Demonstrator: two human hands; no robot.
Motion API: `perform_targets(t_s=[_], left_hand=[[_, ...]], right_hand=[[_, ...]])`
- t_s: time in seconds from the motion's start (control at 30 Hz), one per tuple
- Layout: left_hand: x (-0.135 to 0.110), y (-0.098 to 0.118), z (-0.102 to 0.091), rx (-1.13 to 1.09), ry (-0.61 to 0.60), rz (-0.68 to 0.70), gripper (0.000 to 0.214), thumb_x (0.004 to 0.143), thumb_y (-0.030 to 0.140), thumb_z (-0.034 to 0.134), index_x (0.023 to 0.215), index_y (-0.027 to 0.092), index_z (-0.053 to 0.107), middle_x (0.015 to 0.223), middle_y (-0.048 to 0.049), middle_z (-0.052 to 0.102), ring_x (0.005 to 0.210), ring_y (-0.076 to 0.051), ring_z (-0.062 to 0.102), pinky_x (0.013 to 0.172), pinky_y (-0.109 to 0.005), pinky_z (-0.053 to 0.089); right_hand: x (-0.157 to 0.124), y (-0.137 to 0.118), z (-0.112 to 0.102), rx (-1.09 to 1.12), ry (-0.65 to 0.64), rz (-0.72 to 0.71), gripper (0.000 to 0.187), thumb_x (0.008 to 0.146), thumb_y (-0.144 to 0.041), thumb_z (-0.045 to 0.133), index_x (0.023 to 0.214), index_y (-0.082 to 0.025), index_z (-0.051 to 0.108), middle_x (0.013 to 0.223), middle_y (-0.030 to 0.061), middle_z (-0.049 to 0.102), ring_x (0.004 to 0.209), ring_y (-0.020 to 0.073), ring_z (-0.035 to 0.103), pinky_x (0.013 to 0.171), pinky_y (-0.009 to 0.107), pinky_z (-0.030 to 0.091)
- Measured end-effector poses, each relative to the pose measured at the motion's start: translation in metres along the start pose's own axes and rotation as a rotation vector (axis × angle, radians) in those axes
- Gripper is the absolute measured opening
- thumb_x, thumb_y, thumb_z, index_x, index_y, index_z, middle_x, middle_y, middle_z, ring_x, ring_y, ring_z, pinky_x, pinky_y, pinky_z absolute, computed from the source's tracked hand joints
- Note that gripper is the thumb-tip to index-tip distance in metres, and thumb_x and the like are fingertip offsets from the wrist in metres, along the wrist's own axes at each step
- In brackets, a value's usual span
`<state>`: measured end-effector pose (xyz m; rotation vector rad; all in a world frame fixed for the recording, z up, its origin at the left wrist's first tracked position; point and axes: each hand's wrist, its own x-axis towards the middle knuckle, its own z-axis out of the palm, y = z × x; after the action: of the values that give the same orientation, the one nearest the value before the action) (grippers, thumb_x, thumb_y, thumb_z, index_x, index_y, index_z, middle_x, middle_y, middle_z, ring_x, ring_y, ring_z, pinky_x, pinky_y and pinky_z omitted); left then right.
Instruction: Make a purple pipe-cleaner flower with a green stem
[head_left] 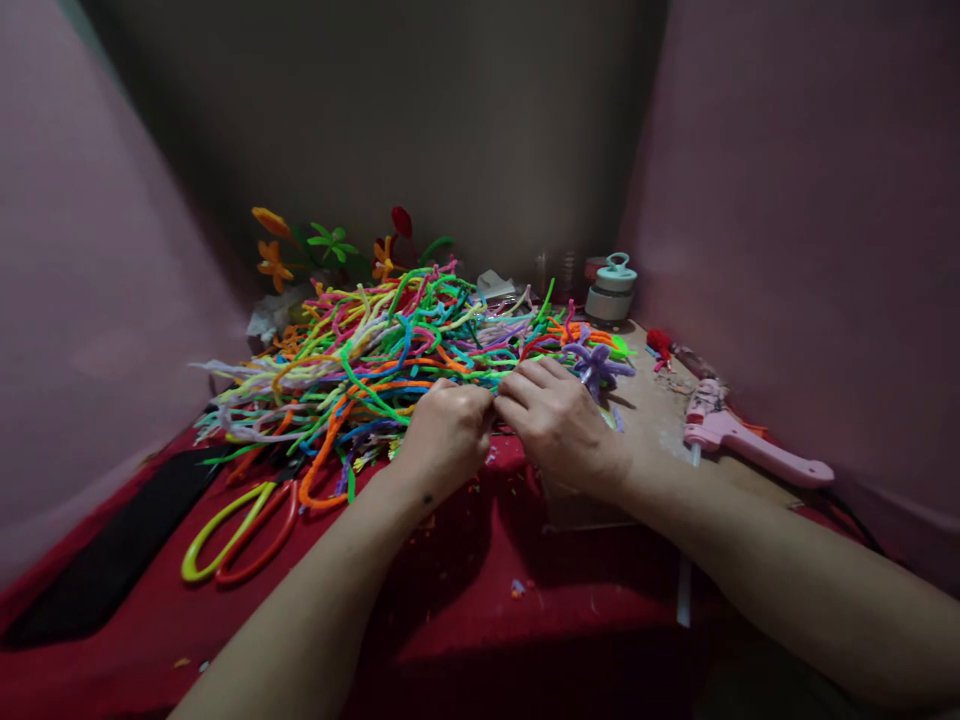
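Close together, my left hand (450, 425) and my right hand (553, 420) meet at the front edge of a heap of colourful pipe cleaners (375, 350). Both are closed with fingers curled in. Whatever lies between the fingertips is hidden by the backs of the hands, so I cannot make it out. Just beyond my right hand's knuckles is a purple pipe-cleaner flower (596, 365). Scissors with one yellow and one red handle (259, 530) lie left of my left hand, their blades partly under the heap.
A pink glue gun (750, 440) rests on a board (652, 400) at the right, with a glue stick below it. Behind stand pipe-cleaner flowers (330, 242) and a lidded jar (611, 290). A black strip (112, 550) lies left on the red cloth (465, 640). Walls enclose both sides.
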<state>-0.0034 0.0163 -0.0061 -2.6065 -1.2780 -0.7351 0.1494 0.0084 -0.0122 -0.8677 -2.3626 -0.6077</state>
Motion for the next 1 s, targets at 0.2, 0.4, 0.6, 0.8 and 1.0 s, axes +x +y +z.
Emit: perform_targets(t_s=[0.2,0.4,0.6,0.8,1.0], left_hand=[[-0.002,-0.006,-0.003,-0.181,0.001,0.170,0.016,0.076,0.010,0.050,0.065,0.017,0.059,0.060,-0.0013,0.060,0.065,-0.014,0.053,0.061,-0.024,0.040],[-0.003,0.006,-0.010,-0.220,0.195,0.219,0.016,0.082,0.012,0.046,0.070,0.016,0.055,0.064,-0.0023,0.059,0.065,-0.014,0.050,0.066,-0.026,0.042],[-0.006,0.009,-0.005,-0.209,0.403,0.089,0.012,0.082,0.012,0.047,0.073,0.016,0.055,0.066,-0.0031,0.059,0.068,-0.015,0.052,0.067,-0.028,0.043],[-0.004,0.013,0.001,-0.045,0.459,0.066,0.014,0.080,0.012,0.046,0.070,0.018,0.055,0.064,-0.0023,0.059,0.066,-0.016,0.053,0.070,-0.030,0.043],[-0.001,0.019,0.003,0.135,0.388,0.090,0.019,0.081,0.014,0.043,0.066,0.017,0.054,0.059,-0.0026,0.054,0.061,-0.016,0.050,0.079,-0.035,0.040]], right_hand=[[0.005,0.026,-0.007,0.705,-0.270,0.482,0.016,0.075,-0.022,0.058,0.064,-0.012,0.063,0.056,0.0016,0.056,0.054,0.0117,0.047,0.054,0.026,0.033],[0.005,0.040,-0.004,1.815,-0.518,0.895,0.017,0.060,-0.025,0.067,0.057,-0.013,0.055,0.043,-0.0026,0.051,0.037,0.0080,0.043,0.041,0.022,0.034],[0.009,0.015,0.003,2.123,-0.277,1.160,0.005,0.059,-0.011,0.058,0.059,-0.014,0.053,0.036,-0.0068,0.044,0.032,0.0030,0.033,0.036,0.016,0.025],[0.009,-0.001,0.006,2.051,0.039,1.236,0.007,0.057,-0.010,0.056,0.053,-0.014,0.052,0.039,-0.0047,0.047,0.033,0.0035,0.036,0.036,0.017,0.027],[0.007,-0.005,0.003,1.762,0.188,1.153,0.013,0.060,-0.017,0.063,0.052,-0.015,0.052,0.042,-0.0037,0.050,0.035,0.0064,0.042,0.037,0.020,0.030]])
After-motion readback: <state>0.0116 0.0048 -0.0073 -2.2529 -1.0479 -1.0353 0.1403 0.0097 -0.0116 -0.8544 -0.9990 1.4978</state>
